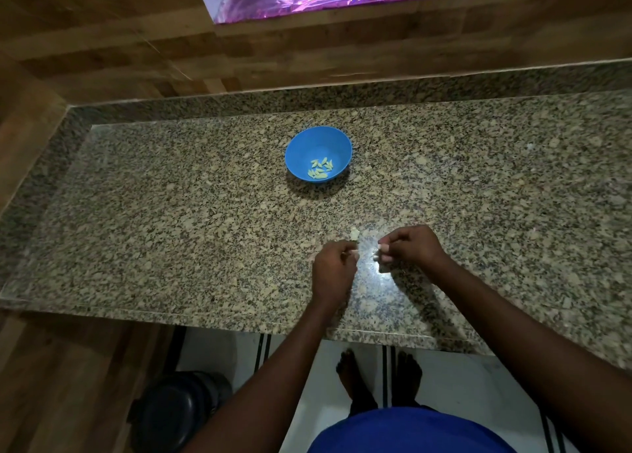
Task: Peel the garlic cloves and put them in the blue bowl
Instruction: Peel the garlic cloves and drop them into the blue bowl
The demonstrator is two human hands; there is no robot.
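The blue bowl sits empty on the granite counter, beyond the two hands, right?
Not empty. The head view shows the blue bowl holding several peeled garlic cloves. It does sit on the granite counter, beyond the two hands.

bowl: on the tabletop, far of both hands
cloves: in the bowl
left hand: near edge, left of right hand

The person wears a bright blue garment, plain and without visible markings. Both forearms are bare to the left hand and right hand, with no sleeves showing. The feet are bare.
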